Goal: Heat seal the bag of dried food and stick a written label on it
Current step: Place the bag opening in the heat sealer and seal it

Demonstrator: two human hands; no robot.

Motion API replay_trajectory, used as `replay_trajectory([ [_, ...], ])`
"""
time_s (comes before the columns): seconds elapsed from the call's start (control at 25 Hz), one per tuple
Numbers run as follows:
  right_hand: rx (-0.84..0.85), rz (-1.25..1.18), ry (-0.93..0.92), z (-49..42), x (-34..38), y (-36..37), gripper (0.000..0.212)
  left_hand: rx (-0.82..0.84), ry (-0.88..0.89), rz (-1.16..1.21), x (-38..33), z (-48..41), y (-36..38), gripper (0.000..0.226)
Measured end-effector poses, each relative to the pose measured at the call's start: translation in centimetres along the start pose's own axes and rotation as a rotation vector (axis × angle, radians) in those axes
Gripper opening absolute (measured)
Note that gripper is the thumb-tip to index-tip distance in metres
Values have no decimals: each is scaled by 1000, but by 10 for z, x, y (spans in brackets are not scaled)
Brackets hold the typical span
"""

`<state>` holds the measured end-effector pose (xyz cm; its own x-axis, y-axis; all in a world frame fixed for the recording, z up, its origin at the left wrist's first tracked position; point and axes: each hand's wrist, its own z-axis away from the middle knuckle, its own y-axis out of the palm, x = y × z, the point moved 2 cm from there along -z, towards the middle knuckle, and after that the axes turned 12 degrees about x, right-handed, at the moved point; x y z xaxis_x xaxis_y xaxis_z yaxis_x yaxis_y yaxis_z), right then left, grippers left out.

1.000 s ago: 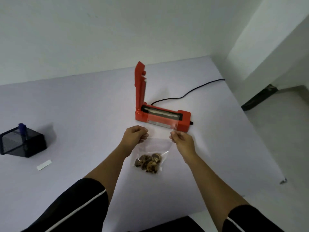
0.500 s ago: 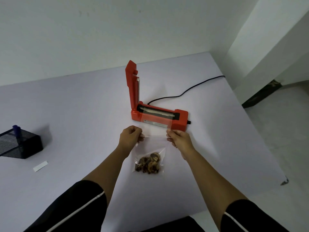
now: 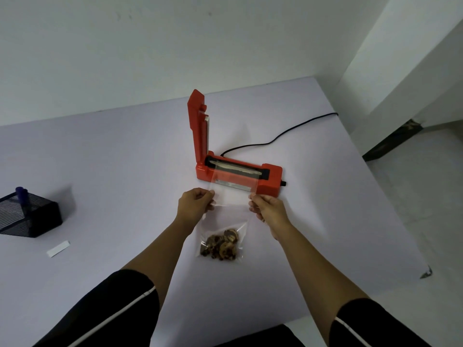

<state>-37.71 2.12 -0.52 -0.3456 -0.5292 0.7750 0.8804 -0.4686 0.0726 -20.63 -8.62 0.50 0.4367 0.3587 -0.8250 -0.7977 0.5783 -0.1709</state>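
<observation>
Both hands are pinching the clear bag [image 3: 230,212]: left hand [image 3: 194,205] on its left edge, right hand [image 3: 268,209] on its right edge, fingers [image 3: 209,196] curled tight onto the plastic. The bag's top edge reaches just past the fingers and overlaps the sealing bar of the orange heat sealer [image 3: 269,180], whose lid [image 3: 199,126] stands straight up. Can't tell if it's actually touching the bar. The dried food [image 3: 221,246] sits bunched at the bag's bottom, on the near side of the fingers, down on the desk [image 3: 112,171]. Way off left of the fingers are a white label strip [image 3: 58,248] and a black mesh pen holder [image 3: 27,219].
</observation>
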Motion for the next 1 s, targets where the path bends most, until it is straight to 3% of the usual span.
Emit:
replay_trajectory([
  [0.44,-8,7,18,2,1,-1,17,27,7,-11,0,-2,-1,19],
  [0.76,-7,19,12,2,3,-2,8,47,18,-24,-2,-2,-1,19],
  [0.92,10,31,22,4,4,-3,13,53,23,-20,-2,-4,-2,19],
  [1.0,-35,162,-23,9,5,-5,22,55,25,-50,-2,-4,-2,19],
])
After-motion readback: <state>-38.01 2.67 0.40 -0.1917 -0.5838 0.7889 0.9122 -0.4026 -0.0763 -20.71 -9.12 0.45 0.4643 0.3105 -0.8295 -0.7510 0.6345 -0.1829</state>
